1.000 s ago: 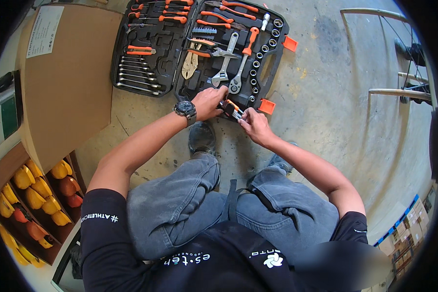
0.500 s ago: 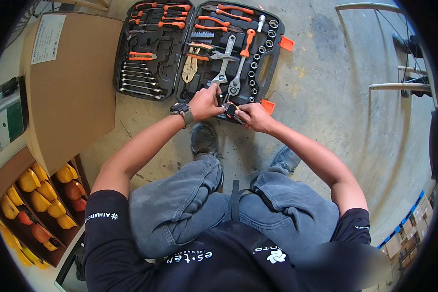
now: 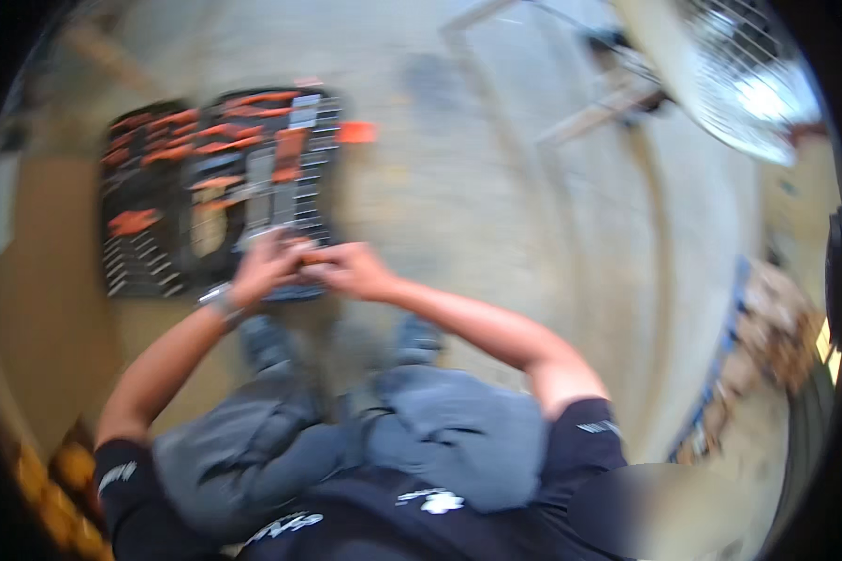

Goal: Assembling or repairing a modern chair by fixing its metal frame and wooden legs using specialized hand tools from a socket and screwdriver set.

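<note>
Motion smears the whole picture. My left hand (image 3: 263, 266), with a watch on its wrist, and my right hand (image 3: 354, 271) meet at the near end of the open tool case (image 3: 184, 276). Both are closed around a small black-and-orange object (image 3: 311, 258), whose kind the blur hides. Just beyond my fingers, the case holds an orange-handled ratchet (image 3: 288, 154), a row of sockets (image 3: 311, 173) and locking pliers (image 3: 208, 231). Farther left in it lie combination wrenches (image 3: 140, 265), an orange utility knife (image 3: 134, 222) and several orange-handled tools.
On the left stands a large cardboard box (image 3: 56, 309), with yellow helmets (image 3: 42, 496) nearer to me. A large fan (image 3: 748, 84) rises at the far right, beside light-coloured bars (image 3: 608, 103). Stacked cartons (image 3: 767, 318) are on the right. My knees (image 3: 458, 421) are bent below the case.
The view has swung to the right, so the case and hands sit farther left and the fan has come in. Both hands stay together on the small object.
</note>
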`<control>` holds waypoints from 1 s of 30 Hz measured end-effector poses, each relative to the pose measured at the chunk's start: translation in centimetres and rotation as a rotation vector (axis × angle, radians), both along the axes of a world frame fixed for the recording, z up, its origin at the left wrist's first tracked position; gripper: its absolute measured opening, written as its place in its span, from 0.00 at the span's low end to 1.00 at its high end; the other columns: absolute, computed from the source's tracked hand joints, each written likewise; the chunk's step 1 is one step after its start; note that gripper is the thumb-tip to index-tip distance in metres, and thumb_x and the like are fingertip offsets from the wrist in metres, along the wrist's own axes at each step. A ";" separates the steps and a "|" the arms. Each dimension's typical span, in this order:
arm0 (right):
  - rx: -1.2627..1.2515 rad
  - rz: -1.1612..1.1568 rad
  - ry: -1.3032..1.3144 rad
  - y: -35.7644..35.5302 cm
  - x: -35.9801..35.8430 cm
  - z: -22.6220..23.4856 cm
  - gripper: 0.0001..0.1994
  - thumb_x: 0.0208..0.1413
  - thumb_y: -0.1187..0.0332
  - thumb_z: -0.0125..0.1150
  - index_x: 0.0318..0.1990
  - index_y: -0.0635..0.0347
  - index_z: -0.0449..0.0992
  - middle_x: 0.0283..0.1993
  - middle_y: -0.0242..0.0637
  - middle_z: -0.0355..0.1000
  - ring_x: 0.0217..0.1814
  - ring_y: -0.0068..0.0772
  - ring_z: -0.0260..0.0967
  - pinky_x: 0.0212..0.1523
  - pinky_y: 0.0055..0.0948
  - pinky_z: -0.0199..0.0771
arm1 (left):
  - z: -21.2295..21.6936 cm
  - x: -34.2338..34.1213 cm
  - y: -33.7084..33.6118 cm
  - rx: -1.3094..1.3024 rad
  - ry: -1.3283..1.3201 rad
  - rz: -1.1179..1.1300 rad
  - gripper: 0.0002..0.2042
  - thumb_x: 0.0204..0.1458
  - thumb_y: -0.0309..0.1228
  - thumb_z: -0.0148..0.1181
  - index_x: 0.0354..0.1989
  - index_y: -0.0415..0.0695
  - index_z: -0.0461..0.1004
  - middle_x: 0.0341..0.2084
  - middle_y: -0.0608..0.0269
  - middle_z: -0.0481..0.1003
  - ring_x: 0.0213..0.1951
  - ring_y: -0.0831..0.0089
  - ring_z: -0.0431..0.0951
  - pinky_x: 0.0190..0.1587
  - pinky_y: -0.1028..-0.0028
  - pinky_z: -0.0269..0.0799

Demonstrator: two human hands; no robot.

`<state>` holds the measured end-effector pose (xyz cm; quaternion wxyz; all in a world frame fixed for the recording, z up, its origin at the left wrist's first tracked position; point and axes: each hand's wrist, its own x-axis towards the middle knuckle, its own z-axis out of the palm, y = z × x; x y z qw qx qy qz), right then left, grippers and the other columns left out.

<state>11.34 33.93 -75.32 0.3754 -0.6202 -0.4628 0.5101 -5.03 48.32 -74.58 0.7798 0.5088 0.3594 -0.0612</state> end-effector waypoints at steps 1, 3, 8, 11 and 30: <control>-0.003 0.019 0.135 0.9 -1.3 -0.3 0.13 0.62 0.60 0.57 0.48 0.55 0.81 0.26 0.37 0.76 0.26 0.22 0.72 0.32 0.31 0.74 | 1.5 -1.0 0.0 0.072 0.084 0.098 0.25 0.59 0.41 0.62 0.57 0.38 0.62 0.44 0.58 0.75 0.42 0.69 0.80 0.39 0.72 0.82; 0.079 0.000 0.063 1.6 -2.1 -1.2 0.15 0.62 0.58 0.58 0.41 0.62 0.81 0.23 0.37 0.75 0.23 0.21 0.69 0.28 0.31 0.71 | 0.0 -2.9 0.4 -0.045 0.168 0.125 0.21 0.59 0.39 0.61 0.56 0.48 0.61 0.39 0.66 0.73 0.35 0.78 0.76 0.31 0.78 0.77; -0.122 -0.251 0.220 1.1 1.0 0.6 0.14 0.59 0.61 0.61 0.36 0.66 0.81 0.26 0.44 0.76 0.27 0.29 0.73 0.32 0.34 0.73 | -1.5 0.4 -1.4 -0.002 0.019 -0.011 0.13 0.61 0.32 0.56 0.49 0.48 0.60 0.39 0.67 0.71 0.39 0.77 0.77 0.32 0.75 0.79; 0.123 -0.254 -0.009 1.1 0.8 -0.7 0.12 0.56 0.64 0.64 0.37 0.66 0.81 0.31 0.50 0.77 0.32 0.42 0.77 0.36 0.37 0.75 | -1.5 0.7 -2.5 -0.081 0.020 0.032 0.13 0.61 0.29 0.54 0.49 0.47 0.59 0.40 0.66 0.71 0.40 0.76 0.77 0.32 0.73 0.80; 0.218 -0.526 0.039 2.6 1.5 2.1 0.12 0.54 0.64 0.62 0.33 0.66 0.81 0.30 0.52 0.77 0.33 0.47 0.78 0.36 0.40 0.74 | 1.7 2.6 0.4 -0.070 -0.034 -0.063 0.18 0.63 0.34 0.46 0.60 0.46 0.59 0.50 0.62 0.68 0.50 0.69 0.75 0.45 0.63 0.80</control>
